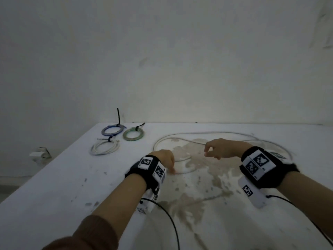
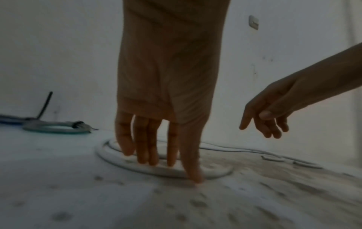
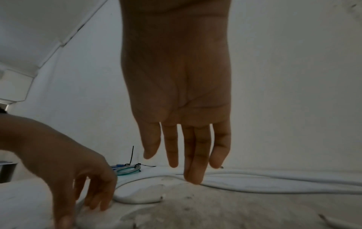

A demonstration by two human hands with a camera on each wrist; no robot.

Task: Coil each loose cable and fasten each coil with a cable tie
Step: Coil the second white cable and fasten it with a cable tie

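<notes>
A long loose white cable [image 1: 180, 134] lies in wide curves across the stained table [image 1: 72, 177]. Its near end forms a small loop [image 2: 109, 156] on the tabletop. My left hand [image 1: 172, 170] reaches down with straight fingers [image 2: 145, 155] pressing on that loop, thumb tip on the table. My right hand [image 1: 206, 153] hovers a little above the cable [image 3: 274, 184], fingers relaxed and holding nothing. At the back left lie three tied coils: blue [image 1: 112, 130], green [image 1: 133, 134] and white [image 1: 105, 147], each with a black cable tie.
A wall stands right behind the table's far edge. The blue coil's tie tail [image 1: 118, 114] sticks straight up. Black wrist-camera leads [image 1: 173, 222] trail over the near table. A small white object [image 1: 40, 154] sits beyond the left edge.
</notes>
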